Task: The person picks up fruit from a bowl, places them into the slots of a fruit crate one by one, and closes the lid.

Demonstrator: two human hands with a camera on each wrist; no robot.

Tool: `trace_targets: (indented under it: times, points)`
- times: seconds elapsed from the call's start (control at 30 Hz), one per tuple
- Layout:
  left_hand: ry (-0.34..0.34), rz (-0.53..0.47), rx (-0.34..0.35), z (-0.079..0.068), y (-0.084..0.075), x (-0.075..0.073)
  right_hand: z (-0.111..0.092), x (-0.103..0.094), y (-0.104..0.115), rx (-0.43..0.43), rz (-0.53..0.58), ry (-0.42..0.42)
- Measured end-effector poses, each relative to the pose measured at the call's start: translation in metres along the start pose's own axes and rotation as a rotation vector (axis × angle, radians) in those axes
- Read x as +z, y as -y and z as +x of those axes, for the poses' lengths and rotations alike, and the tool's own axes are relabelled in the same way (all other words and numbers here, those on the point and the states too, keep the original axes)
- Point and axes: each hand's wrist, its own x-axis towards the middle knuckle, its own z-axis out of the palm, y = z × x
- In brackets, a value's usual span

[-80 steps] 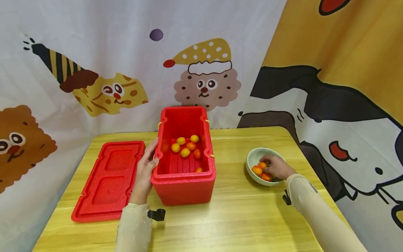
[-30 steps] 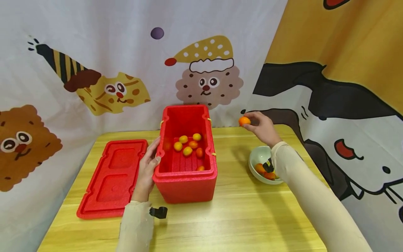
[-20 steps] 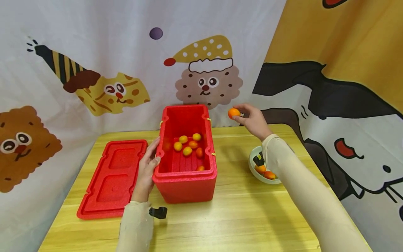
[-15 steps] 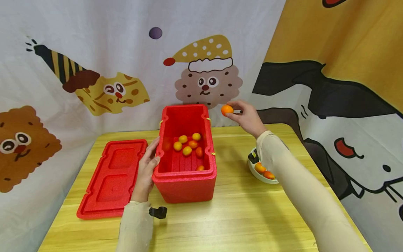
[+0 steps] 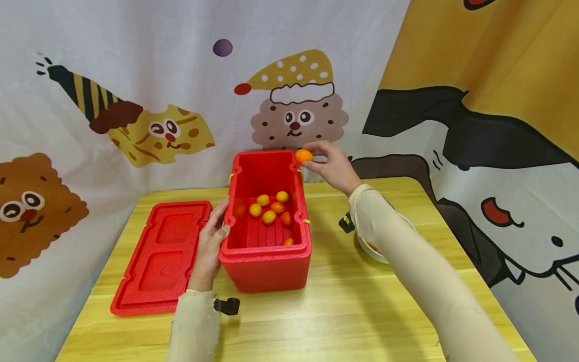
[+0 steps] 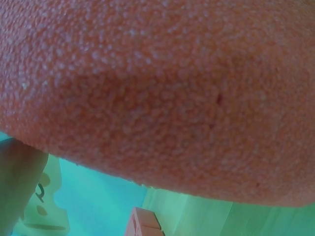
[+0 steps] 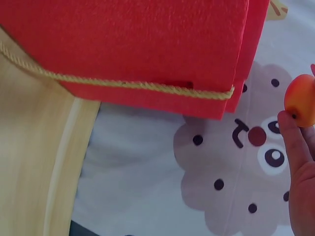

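In the head view my right hand [image 5: 334,166] pinches a small round orange fruit [image 5: 304,156], like a kumquat, between thumb and fingers. It is by the back right rim of the red foam box [image 5: 264,271]. In the right wrist view the orange fruit [image 7: 300,101] shows a dark stem spot. Several small yellow and orange-red fruits [image 5: 269,217] lie on the box floor. My left hand [image 5: 211,246] rests against the box's left side, its thumb at the rim and its fingers partly hidden. The box wall [image 6: 157,108] fills most of the left wrist view.
A red lid [image 5: 163,256] lies flat on the wooden table [image 5: 289,327], left of the box. A pale bowl [image 5: 373,254] stands on the right, mostly hidden by my right sleeve, with some fruit showing. A printed curtain [image 5: 181,50] hangs behind the table.
My right hand has taken an orange fruit from the bowl, lifted it and carried it left to the box's back right rim. The left hand stays at the box.
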Motion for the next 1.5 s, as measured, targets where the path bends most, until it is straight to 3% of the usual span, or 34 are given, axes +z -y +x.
trace_targets:
  times: [0.63, 0.87, 1.5]
  points:
    - [0.011, 0.006, 0.008, 0.000, 0.003, -0.002, 0.017, 0.031, 0.017, -0.020, -0.023, 0.086]
    - [0.015, 0.021, 0.018, 0.001, 0.003, -0.002, 0.027, 0.043, 0.014, -0.052, -0.033, 0.105]
    - [0.026, 0.042, 0.023, 0.001, 0.003, -0.004, 0.033, 0.064, 0.011, -0.023, -0.126, 0.212]
